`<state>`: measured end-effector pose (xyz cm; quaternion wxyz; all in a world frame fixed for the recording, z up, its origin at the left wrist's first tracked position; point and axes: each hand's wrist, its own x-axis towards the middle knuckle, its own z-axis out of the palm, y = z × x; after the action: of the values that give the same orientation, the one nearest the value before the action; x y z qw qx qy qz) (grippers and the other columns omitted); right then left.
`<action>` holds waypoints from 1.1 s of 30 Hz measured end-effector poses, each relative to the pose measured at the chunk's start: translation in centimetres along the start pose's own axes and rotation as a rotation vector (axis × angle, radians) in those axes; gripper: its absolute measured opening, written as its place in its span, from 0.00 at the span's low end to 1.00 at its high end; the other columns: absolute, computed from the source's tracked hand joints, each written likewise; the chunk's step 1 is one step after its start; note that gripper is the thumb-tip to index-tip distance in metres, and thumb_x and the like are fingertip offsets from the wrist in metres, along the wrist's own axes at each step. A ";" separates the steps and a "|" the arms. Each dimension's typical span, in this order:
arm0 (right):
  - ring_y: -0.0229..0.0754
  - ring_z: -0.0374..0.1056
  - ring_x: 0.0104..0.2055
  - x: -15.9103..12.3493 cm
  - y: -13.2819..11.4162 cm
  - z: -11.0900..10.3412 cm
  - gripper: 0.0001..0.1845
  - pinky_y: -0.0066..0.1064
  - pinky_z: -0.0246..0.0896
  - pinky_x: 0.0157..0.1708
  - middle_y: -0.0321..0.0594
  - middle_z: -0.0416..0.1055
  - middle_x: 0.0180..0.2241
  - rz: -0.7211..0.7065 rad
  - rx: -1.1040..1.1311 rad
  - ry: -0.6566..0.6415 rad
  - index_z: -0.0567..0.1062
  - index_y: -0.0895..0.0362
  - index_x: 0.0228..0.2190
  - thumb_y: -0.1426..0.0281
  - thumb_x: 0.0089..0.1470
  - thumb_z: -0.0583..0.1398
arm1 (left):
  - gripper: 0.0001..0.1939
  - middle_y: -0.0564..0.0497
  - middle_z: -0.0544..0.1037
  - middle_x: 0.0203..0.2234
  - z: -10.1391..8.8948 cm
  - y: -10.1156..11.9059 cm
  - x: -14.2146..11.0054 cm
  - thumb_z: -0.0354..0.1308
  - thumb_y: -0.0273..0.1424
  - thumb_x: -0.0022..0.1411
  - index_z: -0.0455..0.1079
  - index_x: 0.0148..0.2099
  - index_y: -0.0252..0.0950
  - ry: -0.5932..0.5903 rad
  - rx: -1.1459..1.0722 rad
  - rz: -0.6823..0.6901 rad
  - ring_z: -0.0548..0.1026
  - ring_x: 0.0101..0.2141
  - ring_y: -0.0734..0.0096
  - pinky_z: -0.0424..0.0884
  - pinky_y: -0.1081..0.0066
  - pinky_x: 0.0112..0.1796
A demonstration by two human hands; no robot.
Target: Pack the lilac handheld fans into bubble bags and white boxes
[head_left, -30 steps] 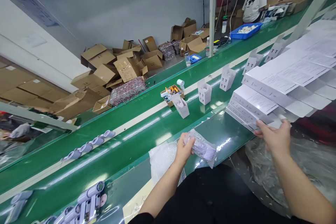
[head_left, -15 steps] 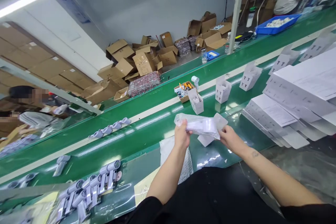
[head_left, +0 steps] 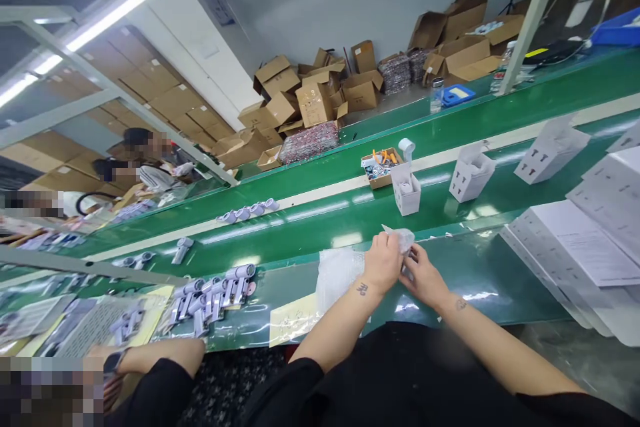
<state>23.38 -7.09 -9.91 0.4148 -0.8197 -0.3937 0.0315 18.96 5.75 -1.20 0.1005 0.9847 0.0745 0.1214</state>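
Observation:
My left hand (head_left: pixel 383 261) and my right hand (head_left: pixel 425 275) meet over the near edge of the green conveyor belt (head_left: pixel 300 227). Both are closed around a bubble-wrapped item (head_left: pixel 400 238), whose top sticks out above my left fingers. What lies inside the wrap is hidden by the hands. A sheet of bubble wrap (head_left: pixel 337 273) lies flat on the belt edge just left of my left hand.
Upright white boxes (head_left: pixel 406 191) (head_left: pixel 470 173) stand on the belt. Flat white cartons (head_left: pixel 585 247) are stacked at right. Grey tube-shaped parts (head_left: pixel 215 293) lie at left near a co-worker's arm (head_left: pixel 160 357). A small parts box (head_left: pixel 380 167) and cardboard boxes (head_left: pixel 310 100) sit beyond.
My right hand left the flat cartons and came to the wrapped item. Both hands now close tighter around it, lower on the belt edge. The view has swung left.

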 end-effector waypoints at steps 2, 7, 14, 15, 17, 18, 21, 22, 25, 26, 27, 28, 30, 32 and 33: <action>0.52 0.55 0.57 -0.4 0.7 -0.3 0.16 0.48 0.57 0.54 0.47 0.48 0.55 0.003 0.025 0.006 0.66 0.51 0.45 0.67 0.53 0.56 | 0.20 0.43 0.69 0.42 0.0 0.1 -1.3 0.54 0.38 0.60 0.63 0.54 0.38 -0.034 0.010 0.020 0.64 0.46 0.56 0.65 0.58 0.44; 0.52 0.51 0.59 -1.6 2.6 -0.4 0.18 0.49 0.54 0.56 0.48 0.49 0.55 -0.013 0.110 0.000 0.64 0.51 0.45 0.66 0.51 0.58 | 0.24 0.47 0.64 0.55 0.8 -0.2 -4.1 0.50 0.45 0.61 0.59 0.59 0.49 -0.094 0.064 0.075 0.51 0.57 0.41 0.47 0.40 0.52; 0.53 0.52 0.57 -0.8 3.2 -1.0 0.15 0.49 0.53 0.55 0.50 0.52 0.53 0.007 0.249 -0.032 0.67 0.53 0.40 0.65 0.48 0.60 | 0.27 0.46 0.51 0.62 1.1 0.0 -4.1 0.47 0.52 0.59 0.66 0.54 0.45 -0.129 -0.016 -0.053 0.46 0.60 0.40 0.42 0.37 0.54; 0.53 0.53 0.57 0.1 3.0 -1.4 0.15 0.48 0.55 0.55 0.49 0.53 0.53 0.027 0.288 -0.044 0.67 0.53 0.39 0.65 0.47 0.60 | 0.25 0.45 0.51 0.62 0.7 -0.2 -4.5 0.47 0.51 0.60 0.67 0.53 0.45 -0.108 -0.066 -0.090 0.46 0.60 0.42 0.44 0.39 0.54; 0.53 0.53 0.57 2.8 2.8 -2.0 0.16 0.46 0.55 0.54 0.49 0.55 0.52 0.046 0.319 -0.064 0.68 0.53 0.38 0.66 0.45 0.61 | 0.21 0.44 0.57 0.59 -0.1 -0.7 -6.0 0.45 0.47 0.63 0.70 0.51 0.44 -0.061 -0.199 -0.201 0.51 0.58 0.48 0.49 0.45 0.54; 0.53 0.53 0.57 4.6 2.6 -2.3 0.16 0.46 0.55 0.54 0.49 0.56 0.51 0.036 0.309 -0.072 0.68 0.54 0.38 0.67 0.44 0.61 | 0.21 0.43 0.62 0.55 -0.4 -1.0 -6.9 0.44 0.45 0.64 0.71 0.49 0.43 -0.051 -0.282 -0.273 0.56 0.56 0.52 0.53 0.49 0.54; 0.54 0.53 0.57 11.4 2.3 -1.9 0.18 0.45 0.55 0.53 0.51 0.57 0.51 -0.053 0.254 -0.126 0.67 0.56 0.38 0.69 0.42 0.61 | 0.22 0.45 0.74 0.39 -0.2 -2.0 -9.9 0.42 0.43 0.65 0.74 0.42 0.38 -0.087 -0.568 -0.525 0.69 0.43 0.62 0.63 0.61 0.47; 0.54 0.54 0.57 13.8 2.2 -1.4 0.19 0.44 0.57 0.52 0.51 0.57 0.52 -0.081 0.249 -0.153 0.67 0.57 0.39 0.71 0.41 0.60 | 0.23 0.46 0.75 0.35 0.2 -2.3 -10.9 0.42 0.44 0.65 0.74 0.40 0.36 -0.101 -0.661 -0.602 0.70 0.39 0.64 0.65 0.64 0.44; 0.52 0.56 0.55 20.1 2.1 1.1 0.21 0.40 0.59 0.50 0.51 0.60 0.50 -0.155 0.191 -0.195 0.68 0.59 0.39 0.75 0.38 0.60 | 0.25 0.49 0.75 0.30 1.5 -2.8 -13.8 0.44 0.46 0.63 0.74 0.37 0.34 -0.074 -0.868 -0.776 0.71 0.34 0.67 0.66 0.68 0.39; 0.51 0.58 0.54 21.7 2.1 2.1 0.21 0.39 0.58 0.50 0.50 0.62 0.49 -0.172 0.170 -0.195 0.68 0.59 0.39 0.76 0.37 0.60 | 0.25 0.49 0.75 0.29 1.9 -2.9 -14.7 0.44 0.47 0.63 0.74 0.36 0.33 -0.054 -0.913 -0.822 0.71 0.33 0.67 0.66 0.68 0.38; 0.51 0.59 0.53 23.1 2.1 3.1 0.21 0.39 0.57 0.51 0.49 0.63 0.47 -0.181 0.156 -0.192 0.68 0.59 0.38 0.77 0.36 0.60 | 0.25 0.49 0.75 0.28 2.2 -3.0 -15.5 0.45 0.48 0.62 0.74 0.35 0.33 -0.034 -0.951 -0.866 0.71 0.32 0.67 0.66 0.69 0.37; 0.50 0.60 0.52 24.1 2.1 4.1 0.21 0.39 0.56 0.51 0.48 0.64 0.46 -0.184 0.151 -0.190 0.68 0.59 0.37 0.77 0.35 0.59 | 0.26 0.49 0.74 0.27 2.4 -3.1 -16.2 0.46 0.49 0.61 0.74 0.35 0.32 -0.005 -0.983 -0.910 0.70 0.31 0.68 0.66 0.69 0.36; 0.50 0.61 0.51 25.5 2.4 5.7 0.20 0.40 0.55 0.52 0.46 0.66 0.45 -0.173 0.153 -0.200 0.68 0.58 0.36 0.78 0.35 0.59 | 0.26 0.49 0.73 0.25 2.6 -3.5 -17.5 0.48 0.50 0.59 0.73 0.33 0.31 0.058 -1.034 -0.993 0.69 0.28 0.69 0.65 0.70 0.33; 0.51 0.62 0.50 26.1 2.8 6.8 0.20 0.42 0.56 0.51 0.46 0.66 0.45 -0.153 0.151 -0.216 0.68 0.57 0.36 0.77 0.34 0.59 | 0.26 0.51 0.70 0.22 2.6 -4.1 -18.5 0.49 0.51 0.58 0.72 0.31 0.31 0.119 -1.058 -1.061 0.68 0.26 0.71 0.64 0.71 0.31; 0.52 0.61 0.51 26.1 3.1 7.0 0.20 0.43 0.56 0.51 0.46 0.66 0.47 -0.138 0.141 -0.216 0.68 0.56 0.36 0.77 0.35 0.59 | 0.27 0.51 0.69 0.21 2.6 -4.4 -18.9 0.49 0.51 0.57 0.71 0.30 0.31 0.136 -1.059 -1.084 0.67 0.26 0.71 0.63 0.71 0.31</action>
<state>40.58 13.99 -9.52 0.4279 -0.7512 -0.4884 0.1185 0.91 6.33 -8.89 0.6005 0.6208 0.4857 0.1348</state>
